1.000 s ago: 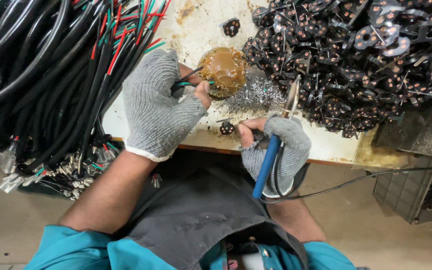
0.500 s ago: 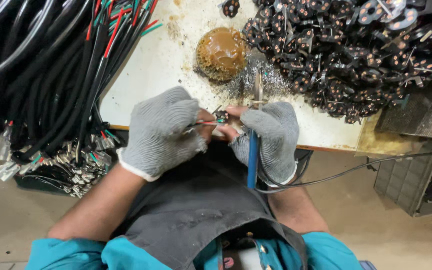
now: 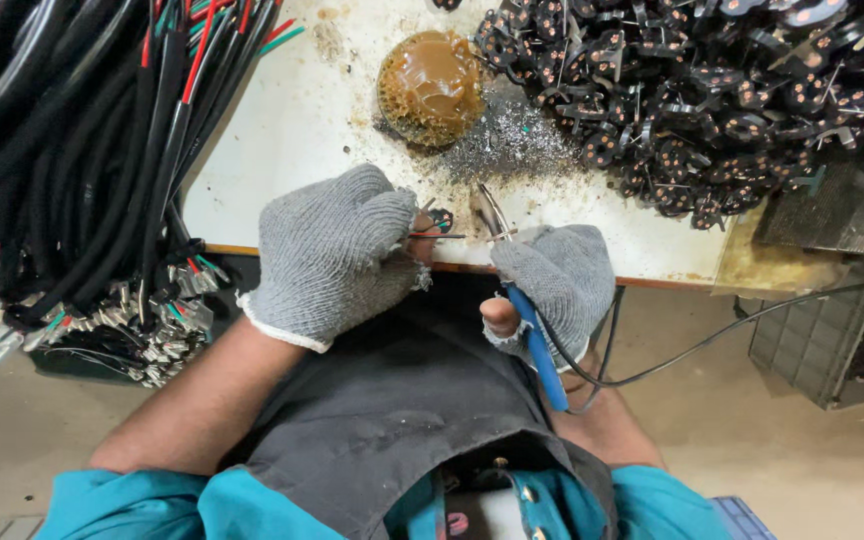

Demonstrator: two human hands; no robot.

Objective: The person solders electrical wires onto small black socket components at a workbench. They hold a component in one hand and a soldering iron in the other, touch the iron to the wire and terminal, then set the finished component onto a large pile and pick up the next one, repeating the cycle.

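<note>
My left hand point(image 3: 337, 250), in a grey knit glove, pinches thin wire ends point(image 3: 440, 236) and a small black connector part point(image 3: 442, 218) at the table's front edge. My right hand point(image 3: 557, 285), also gloved, grips a soldering iron with a blue handle point(image 3: 537, 345); its metal tip point(image 3: 492, 210) points up, just right of the wire ends. A thin strand of solder wire point(image 3: 502, 236) sticks out of the right glove towards the tip. The iron's black cord point(image 3: 712, 340) runs off to the right.
A brown, crusted round pad point(image 3: 432, 85) sits on the white table point(image 3: 282, 150), with grey solder debris point(image 3: 512, 145) beside it. A heap of small black connector parts point(image 3: 712, 90) fills the right. Black cable bundles point(image 3: 72, 170) with terminals hang at left. A grey crate point(image 3: 832, 350) stands below right.
My left hand drew back from the brown pad to the table's front edge. My right hand swung the iron upright, bringing its tip beside the wire ends.
</note>
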